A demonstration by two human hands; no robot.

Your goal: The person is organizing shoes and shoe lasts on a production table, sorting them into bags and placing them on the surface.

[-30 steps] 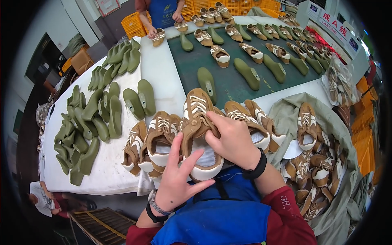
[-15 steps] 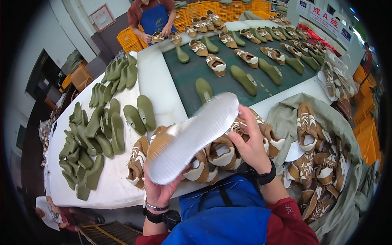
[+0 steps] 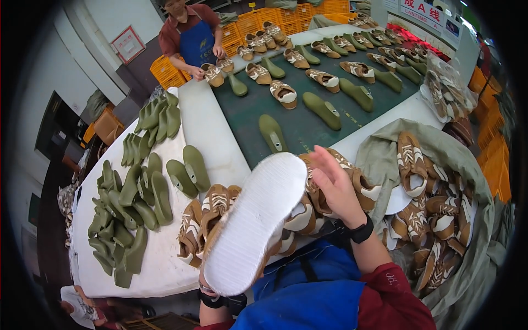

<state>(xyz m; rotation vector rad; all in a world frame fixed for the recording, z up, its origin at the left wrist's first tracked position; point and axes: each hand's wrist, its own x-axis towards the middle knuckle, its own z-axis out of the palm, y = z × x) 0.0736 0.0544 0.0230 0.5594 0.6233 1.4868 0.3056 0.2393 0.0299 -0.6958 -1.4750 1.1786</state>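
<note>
A brown-and-white shoe upper (image 3: 256,223) hangs tilted in front of me, its flat, ribbed white bottom facing me. My left hand (image 3: 207,286) holds it from beneath at the lower end; the fingers are hidden behind it. Just right of the upper end, my right hand (image 3: 336,187) is raised and open, fingers stretched out, apart from the shoe upper. Behind it, a row of similar brown shoes (image 3: 302,214) lies along the table's near edge. Two more brown shoes (image 3: 190,231) lie left of the held one.
Green shoe lasts (image 3: 129,203) lie heaped on the white table (image 3: 165,269) at left. Shoes and lasts line a dark green belt (image 3: 236,121). A cloth-lined container (image 3: 379,148) of shoes stands at right. A co-worker (image 3: 192,38) handles shoes across the table.
My right hand has let go of the shoe upper's upper end and opened. The shoe upper has swung more upright and lower, its white bottom turned more toward me. The view has shifted slightly.
</note>
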